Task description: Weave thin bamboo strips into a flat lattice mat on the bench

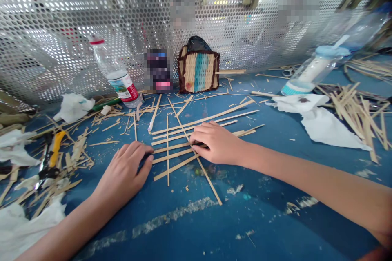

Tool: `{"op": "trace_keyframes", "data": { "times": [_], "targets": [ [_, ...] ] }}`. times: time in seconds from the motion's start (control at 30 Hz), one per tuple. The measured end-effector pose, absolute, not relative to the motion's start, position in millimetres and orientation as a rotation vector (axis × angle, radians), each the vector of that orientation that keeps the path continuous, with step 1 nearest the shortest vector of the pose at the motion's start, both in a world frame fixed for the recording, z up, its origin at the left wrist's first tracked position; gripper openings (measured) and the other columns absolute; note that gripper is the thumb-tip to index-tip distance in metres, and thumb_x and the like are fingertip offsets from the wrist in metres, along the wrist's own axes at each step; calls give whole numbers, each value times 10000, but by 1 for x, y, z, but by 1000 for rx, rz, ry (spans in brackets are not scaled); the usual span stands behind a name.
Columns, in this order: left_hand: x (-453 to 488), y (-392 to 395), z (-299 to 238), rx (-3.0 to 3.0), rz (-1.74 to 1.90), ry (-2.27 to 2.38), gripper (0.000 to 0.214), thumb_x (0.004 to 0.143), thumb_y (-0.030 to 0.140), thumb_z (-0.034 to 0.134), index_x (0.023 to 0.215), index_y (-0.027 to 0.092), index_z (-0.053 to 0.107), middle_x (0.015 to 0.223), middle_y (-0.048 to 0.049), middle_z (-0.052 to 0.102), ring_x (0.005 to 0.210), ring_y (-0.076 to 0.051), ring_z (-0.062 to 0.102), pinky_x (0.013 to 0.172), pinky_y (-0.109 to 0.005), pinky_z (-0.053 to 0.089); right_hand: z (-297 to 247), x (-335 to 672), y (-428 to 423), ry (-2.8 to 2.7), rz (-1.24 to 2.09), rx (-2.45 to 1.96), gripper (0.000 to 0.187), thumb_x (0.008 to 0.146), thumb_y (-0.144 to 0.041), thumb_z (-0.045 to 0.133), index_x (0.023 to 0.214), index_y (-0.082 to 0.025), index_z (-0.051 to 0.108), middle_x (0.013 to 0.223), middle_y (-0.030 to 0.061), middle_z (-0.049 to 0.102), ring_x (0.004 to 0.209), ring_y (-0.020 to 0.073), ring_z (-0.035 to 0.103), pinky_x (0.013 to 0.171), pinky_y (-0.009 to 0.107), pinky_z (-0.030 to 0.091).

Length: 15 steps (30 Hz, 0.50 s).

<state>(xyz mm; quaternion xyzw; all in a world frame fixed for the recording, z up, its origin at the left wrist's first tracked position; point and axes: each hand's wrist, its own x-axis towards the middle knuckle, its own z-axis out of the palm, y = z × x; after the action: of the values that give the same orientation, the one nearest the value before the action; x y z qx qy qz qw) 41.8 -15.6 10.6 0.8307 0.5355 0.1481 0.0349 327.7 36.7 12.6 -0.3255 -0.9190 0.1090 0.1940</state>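
Several thin bamboo strips lie crossed in a loose lattice on the blue tabletop. My left hand rests palm down at the lattice's left edge, fingers curled together over the ends of the strips. My right hand lies over the middle of the lattice, fingers bent and pressing the strips where they cross. What either hand pinches is hidden under the fingers.
A small woven basket piece leans on the perforated metal screen. A plastic bottle lies at back left, another bottle at back right. Tissues, strip offcuts and a yellow-handled tool lie around.
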Motion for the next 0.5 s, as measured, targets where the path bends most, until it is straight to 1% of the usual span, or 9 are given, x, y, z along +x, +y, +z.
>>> {"op": "trace_keyframes", "data": {
  "times": [0.17, 0.37, 0.5],
  "targets": [
    [42, -15, 9, 2578, 469, 1600, 291, 1016, 402, 381, 1079, 227, 606, 1069, -61, 638, 985, -250, 583, 899, -416, 444, 9, 333, 46, -2565, 309, -928, 174, 876, -56, 531, 900, -195, 633, 954, 33, 677, 958, 198, 573, 862, 354, 367],
    [40, -16, 7, 2580, 487, 1633, 313, 1015, 413, 392, 1157, 216, 590, 1126, -80, 627, 1034, -261, 579, 932, -428, 450, 7, 337, 51, -2570, 290, -945, 185, 876, -47, 517, 882, -198, 625, 967, 29, 677, 975, 201, 578, 869, 362, 362],
    [41, -16, 8, 2583, 484, 1610, 316, 1016, 411, 382, 1123, 219, 610, 1105, -80, 636, 1010, -251, 586, 911, -418, 464, 6, 338, 52, -2572, 288, -969, 208, 873, -34, 490, 871, -202, 614, 965, 36, 674, 972, 207, 576, 863, 362, 357]
  ]
}}
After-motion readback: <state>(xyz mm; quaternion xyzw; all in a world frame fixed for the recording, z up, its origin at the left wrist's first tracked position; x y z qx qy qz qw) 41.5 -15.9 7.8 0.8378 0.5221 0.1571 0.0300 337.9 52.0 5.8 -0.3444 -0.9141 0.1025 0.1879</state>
